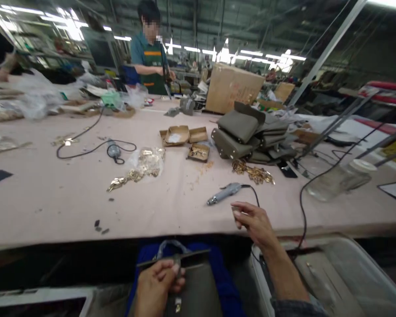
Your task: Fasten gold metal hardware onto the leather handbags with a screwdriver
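Low at the front, my left hand [156,284] is closed with thumb and fingers on a grey-green bag piece [198,286], which lies over blue cloth and has a small metal fitting [178,304] on it. Over the table's front edge, my right hand [255,222] is pinched at the fingertips around a small greyish piece, too small and blurred to name. Just beyond it lies a grey electric screwdriver [224,193] with a black cord, apart from the fingers.
A stack of grey-green bag pieces [244,132], gold metal fittings [254,172], small cardboard boxes [198,152] and a bagged heap of fittings [148,163] cover the table. Right stand a jar [336,180] and a plastic bin [353,268]. Another person [152,57] stands opposite.
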The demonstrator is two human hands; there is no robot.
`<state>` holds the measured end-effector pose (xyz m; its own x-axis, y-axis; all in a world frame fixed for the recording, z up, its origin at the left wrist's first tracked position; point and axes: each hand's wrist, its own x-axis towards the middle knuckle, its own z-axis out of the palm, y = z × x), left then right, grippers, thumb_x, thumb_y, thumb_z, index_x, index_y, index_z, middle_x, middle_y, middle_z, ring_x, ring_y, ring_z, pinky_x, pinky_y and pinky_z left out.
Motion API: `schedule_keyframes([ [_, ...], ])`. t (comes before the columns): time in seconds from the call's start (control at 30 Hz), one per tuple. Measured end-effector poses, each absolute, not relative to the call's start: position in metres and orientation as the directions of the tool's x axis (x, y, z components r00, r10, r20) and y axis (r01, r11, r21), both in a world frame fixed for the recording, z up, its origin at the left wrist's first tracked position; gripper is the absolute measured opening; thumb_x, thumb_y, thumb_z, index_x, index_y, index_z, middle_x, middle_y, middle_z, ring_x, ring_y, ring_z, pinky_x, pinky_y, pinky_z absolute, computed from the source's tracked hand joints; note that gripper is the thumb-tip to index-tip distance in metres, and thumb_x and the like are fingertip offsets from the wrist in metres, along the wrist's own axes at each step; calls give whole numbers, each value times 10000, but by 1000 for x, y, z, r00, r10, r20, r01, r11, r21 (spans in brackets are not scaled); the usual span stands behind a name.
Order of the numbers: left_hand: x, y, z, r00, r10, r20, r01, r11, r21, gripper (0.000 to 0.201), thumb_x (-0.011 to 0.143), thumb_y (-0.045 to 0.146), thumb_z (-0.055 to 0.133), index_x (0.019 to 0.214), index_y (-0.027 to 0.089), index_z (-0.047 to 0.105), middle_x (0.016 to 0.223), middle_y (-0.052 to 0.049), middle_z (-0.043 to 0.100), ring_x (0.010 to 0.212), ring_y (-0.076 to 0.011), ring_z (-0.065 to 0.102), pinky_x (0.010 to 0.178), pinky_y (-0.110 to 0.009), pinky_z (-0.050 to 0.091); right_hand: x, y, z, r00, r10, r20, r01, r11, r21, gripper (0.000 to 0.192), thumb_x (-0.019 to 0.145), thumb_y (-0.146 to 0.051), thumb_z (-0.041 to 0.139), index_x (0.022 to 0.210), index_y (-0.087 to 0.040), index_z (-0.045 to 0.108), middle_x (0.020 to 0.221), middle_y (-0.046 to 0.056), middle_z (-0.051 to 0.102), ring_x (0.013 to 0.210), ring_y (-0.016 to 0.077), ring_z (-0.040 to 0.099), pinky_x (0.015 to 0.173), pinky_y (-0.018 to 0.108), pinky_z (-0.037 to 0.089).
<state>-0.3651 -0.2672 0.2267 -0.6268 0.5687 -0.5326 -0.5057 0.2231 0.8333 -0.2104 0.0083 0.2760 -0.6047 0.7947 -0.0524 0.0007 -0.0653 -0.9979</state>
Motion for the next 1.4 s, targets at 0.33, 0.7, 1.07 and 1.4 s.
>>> schedule_keyframes([
  [0.33, -369, -273, 218, -622, 570, -537, -581, 124, 804, 473, 627, 427, 905, 853, 58, 714, 762, -193, 774, 567, -205, 723, 494, -214, 532, -257, -99, 214, -740, 622, -255, 71, -305, -950, 362, 751, -393, 893, 978, -141, 767, 704, 40, 683, 510, 128, 567, 477, 235, 425],
  [0.7, -368, -271, 215, -628, 549, -551, -601, 106, 792, 428, 625, 399, 910, 823, 68, 726, 673, -136, 755, 528, -187, 713, 465, -185, 527, -270, -143, 227, -846, 530, -66, 96, 30, -995, 203, 937, -351, 698, 1084, -213, 723, 978, 53, 657, 796, 184, 675, 714, 300, 565],
  [1.07, -373, -272, 208, -606, 541, -583, -645, 94, 758, 363, 598, 328, 894, 804, 80, 727, 664, -134, 753, 540, -220, 726, 477, -215, 549, -255, -144, 226, -899, 435, 56, 115, 357, -927, 72, 943, -202, 613, 903, -210, 672, 888, 36, 639, 749, 167, 611, 655, 276, 495],
  [1.4, -377, -277, 206, -640, 583, -500, -546, 112, 830, 240, 637, 303, 878, 744, 105, 797, 626, -76, 721, 542, -144, 636, 531, -209, 502, -258, -148, 227, -902, 418, 112, 98, 451, -887, 192, 984, -231, 603, 1142, -253, 709, 953, 35, 707, 818, 183, 674, 755, 298, 532],
])
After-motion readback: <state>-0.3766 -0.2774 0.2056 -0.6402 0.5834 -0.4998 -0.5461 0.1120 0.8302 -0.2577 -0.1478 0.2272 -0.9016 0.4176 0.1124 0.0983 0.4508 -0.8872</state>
